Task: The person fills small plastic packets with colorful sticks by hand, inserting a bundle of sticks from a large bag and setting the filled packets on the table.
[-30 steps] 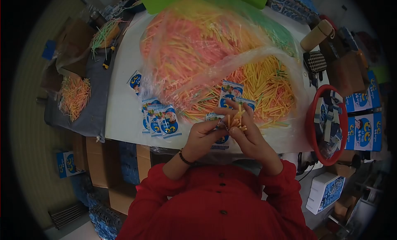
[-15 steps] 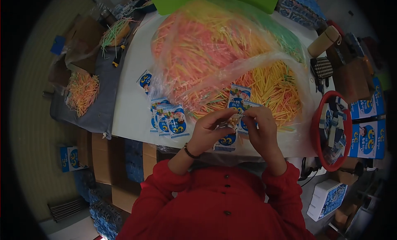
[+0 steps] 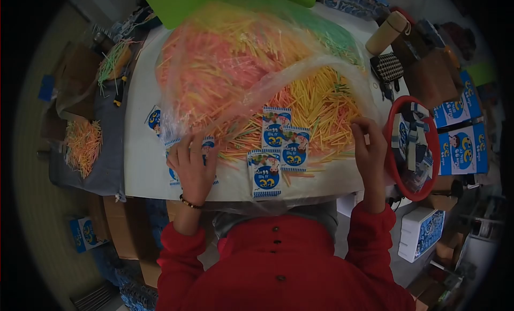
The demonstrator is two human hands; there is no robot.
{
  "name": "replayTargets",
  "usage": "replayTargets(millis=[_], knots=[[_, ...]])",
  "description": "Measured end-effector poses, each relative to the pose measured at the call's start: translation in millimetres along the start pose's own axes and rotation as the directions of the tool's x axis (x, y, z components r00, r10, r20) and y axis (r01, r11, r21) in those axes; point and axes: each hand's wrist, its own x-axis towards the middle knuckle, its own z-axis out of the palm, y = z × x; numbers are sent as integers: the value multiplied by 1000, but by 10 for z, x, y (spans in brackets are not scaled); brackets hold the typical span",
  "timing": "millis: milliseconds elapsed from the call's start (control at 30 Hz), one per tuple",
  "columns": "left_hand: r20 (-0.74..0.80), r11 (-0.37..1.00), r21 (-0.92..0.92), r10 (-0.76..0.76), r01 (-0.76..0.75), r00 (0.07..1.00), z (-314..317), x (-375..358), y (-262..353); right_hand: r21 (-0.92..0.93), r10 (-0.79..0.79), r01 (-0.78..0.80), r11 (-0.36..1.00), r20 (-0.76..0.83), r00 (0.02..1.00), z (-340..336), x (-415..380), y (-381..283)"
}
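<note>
left grip (image 3: pixel 194 164) over blue packets (image 3: pixel 209 145) | right grip (image 3: pixel 370 145) near red basket (image 3: pixel 420 194) | three packets (image 3: pixel 266 173) between, colored sticks (image 3: pixel 324 99) beyond

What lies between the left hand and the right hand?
Three blue-and-white packets, with colored sticks beside and beyond them; the head view shows it.

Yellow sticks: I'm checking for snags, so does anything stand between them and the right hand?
Nothing visible does: the right hand is beside the yellow sticks, the packets off to its left. Whether the bag's film lies under its fingertips, I cannot tell.
</note>
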Motion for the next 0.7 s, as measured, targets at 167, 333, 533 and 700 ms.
replayTargets(millis=[167, 333, 533, 700], knots=[[261, 974, -227, 41, 20, 964, 266, 313, 687, -449, -246, 387, 805, 341, 907, 153, 209, 135], [351, 974, -205, -15, 93, 936, 654, 455, 808, -430, -321, 591, 683, 550, 771, 485, 422, 202], [515, 826, -435, -98, 358, 852, 664, 462, 675, -312, -297, 560, 768, 601, 742, 542, 526, 411], [594, -217, -804, -235, 554, 770, 457, 467, 610, 28, -90, 86, 996, 417, 904, 534, 317, 427]])
